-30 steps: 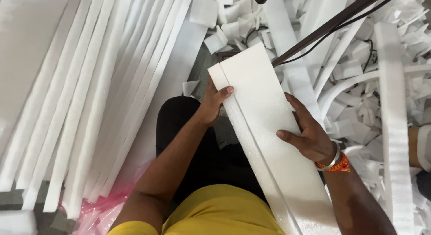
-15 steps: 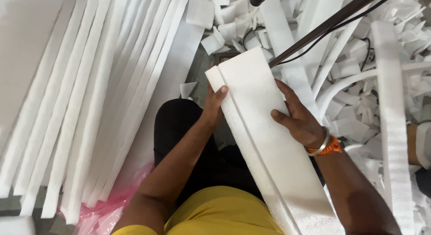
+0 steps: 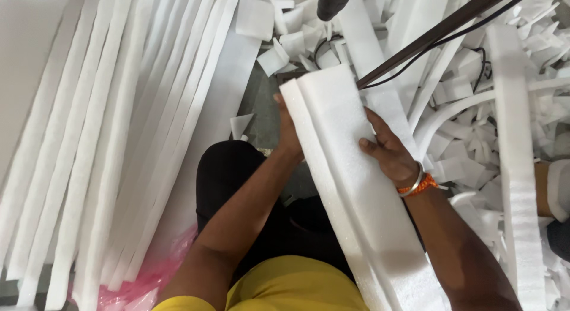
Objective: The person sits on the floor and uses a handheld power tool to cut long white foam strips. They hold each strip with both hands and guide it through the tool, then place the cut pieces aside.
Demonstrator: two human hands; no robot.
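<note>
A long white foam sheet point(image 3: 362, 192), folded along its left side, runs from the person's lap up and away toward the heap of scraps. The right hand point(image 3: 389, 150) lies on top of it near its right edge, fingers point(image 3: 371, 146) loosely curled with the thumb pressed onto the face; an orange bangle point(image 3: 423, 185) circles the wrist. The left hand point(image 3: 289, 136) grips the sheet's left folded edge, fingers closed round behind it where they cannot be seen. Left of the arms, long foam strips point(image 3: 119, 144) lie side by side. Farther off, cut foam offcuts point(image 3: 297, 32) are piled beneath a dark slanting bar point(image 3: 439, 32).
</note>
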